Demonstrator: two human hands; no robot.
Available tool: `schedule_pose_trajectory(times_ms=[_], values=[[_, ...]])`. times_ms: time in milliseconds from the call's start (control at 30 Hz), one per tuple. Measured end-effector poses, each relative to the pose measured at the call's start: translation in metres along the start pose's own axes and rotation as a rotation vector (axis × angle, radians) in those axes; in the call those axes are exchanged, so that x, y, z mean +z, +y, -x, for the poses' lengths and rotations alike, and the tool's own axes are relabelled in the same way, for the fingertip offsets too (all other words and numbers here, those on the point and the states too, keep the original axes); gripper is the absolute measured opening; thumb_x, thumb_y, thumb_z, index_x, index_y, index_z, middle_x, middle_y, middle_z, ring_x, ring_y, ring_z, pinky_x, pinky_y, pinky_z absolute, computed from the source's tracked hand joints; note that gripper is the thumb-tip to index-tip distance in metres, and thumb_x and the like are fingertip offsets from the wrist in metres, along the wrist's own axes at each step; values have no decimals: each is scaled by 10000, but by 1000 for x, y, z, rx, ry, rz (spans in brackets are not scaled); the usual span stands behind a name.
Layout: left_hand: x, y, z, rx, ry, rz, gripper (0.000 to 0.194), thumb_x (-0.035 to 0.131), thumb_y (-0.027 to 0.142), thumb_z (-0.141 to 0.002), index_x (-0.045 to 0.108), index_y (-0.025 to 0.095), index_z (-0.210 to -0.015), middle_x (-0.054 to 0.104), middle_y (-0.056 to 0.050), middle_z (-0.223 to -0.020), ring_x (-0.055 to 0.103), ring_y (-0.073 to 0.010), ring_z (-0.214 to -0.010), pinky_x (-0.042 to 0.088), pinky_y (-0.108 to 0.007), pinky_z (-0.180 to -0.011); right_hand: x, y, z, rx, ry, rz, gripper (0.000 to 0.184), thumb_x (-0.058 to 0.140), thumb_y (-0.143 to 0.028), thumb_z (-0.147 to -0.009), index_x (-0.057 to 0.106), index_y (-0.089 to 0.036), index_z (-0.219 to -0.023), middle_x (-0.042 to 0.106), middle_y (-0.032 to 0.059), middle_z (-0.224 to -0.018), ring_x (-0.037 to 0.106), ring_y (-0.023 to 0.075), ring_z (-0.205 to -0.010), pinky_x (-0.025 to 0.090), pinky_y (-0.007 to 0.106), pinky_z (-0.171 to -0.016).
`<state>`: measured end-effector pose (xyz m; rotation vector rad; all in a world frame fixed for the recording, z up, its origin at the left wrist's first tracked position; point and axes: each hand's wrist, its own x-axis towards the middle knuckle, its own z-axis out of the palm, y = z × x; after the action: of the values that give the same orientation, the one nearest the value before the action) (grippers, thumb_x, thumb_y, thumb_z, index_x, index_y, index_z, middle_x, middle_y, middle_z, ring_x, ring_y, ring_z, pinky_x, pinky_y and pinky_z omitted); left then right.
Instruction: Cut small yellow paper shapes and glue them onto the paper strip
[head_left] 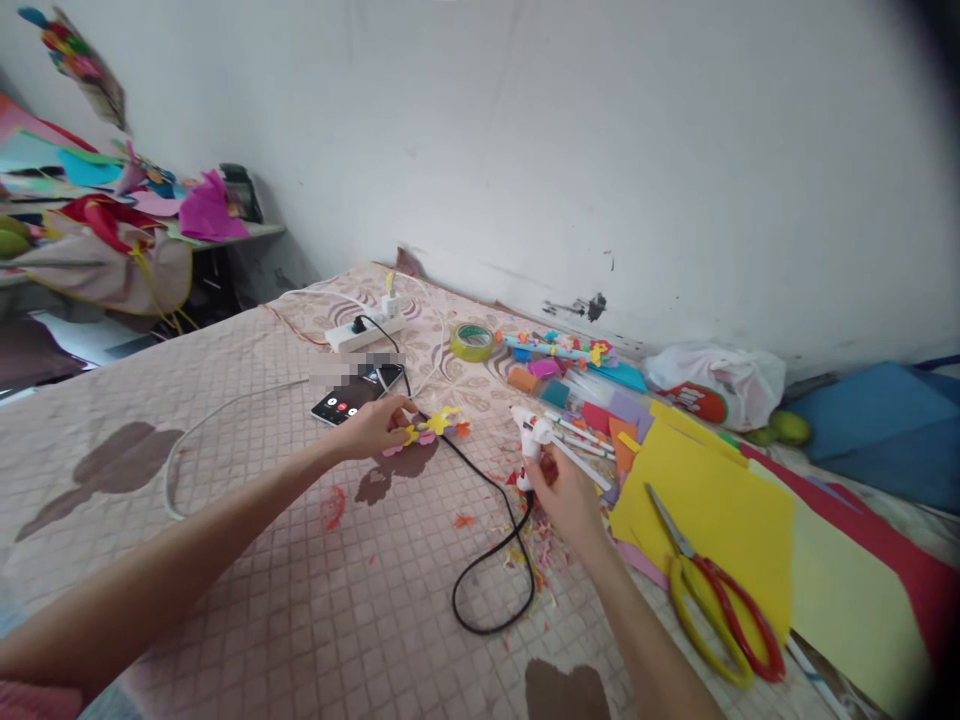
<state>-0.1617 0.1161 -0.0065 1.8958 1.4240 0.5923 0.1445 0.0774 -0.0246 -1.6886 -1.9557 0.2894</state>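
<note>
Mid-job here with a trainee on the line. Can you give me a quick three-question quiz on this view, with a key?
1. What tool is in the right grip?
2. True or false: the scissors lie with their blades over a yellow sheet.
3. Apart from the paper flowers it holds, which of these is nearest the left grip? A) the plastic bag; B) the phone; C) the tape roll.

Key: 1: a white glue gun; 2: true; 3: B.
</note>
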Motion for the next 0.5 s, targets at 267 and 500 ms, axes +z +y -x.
schedule_pose_trajectory(times_ms=[267, 500], values=[[2, -15, -3, -25, -52, 103, 365, 544, 286, -663, 530, 187, -1014, 657, 2, -720, 607, -144, -616, 432, -221, -527, -1, 5, 19, 1, 79, -38, 387, 431, -416, -845, 556, -146, -1093, 643, 80, -837, 579, 222, -748, 430, 341, -683], [-3, -15, 1, -61, -50, 217, 376, 551, 314, -696, 517, 160, -1037, 669, -55, -818, 637, -167, -697, 461, -250, -568, 1, 9, 32, 65, 114, -72, 328, 440, -452, -839, 569, -159, -908, 639, 82, -788, 577, 210, -696, 429, 325, -647]])
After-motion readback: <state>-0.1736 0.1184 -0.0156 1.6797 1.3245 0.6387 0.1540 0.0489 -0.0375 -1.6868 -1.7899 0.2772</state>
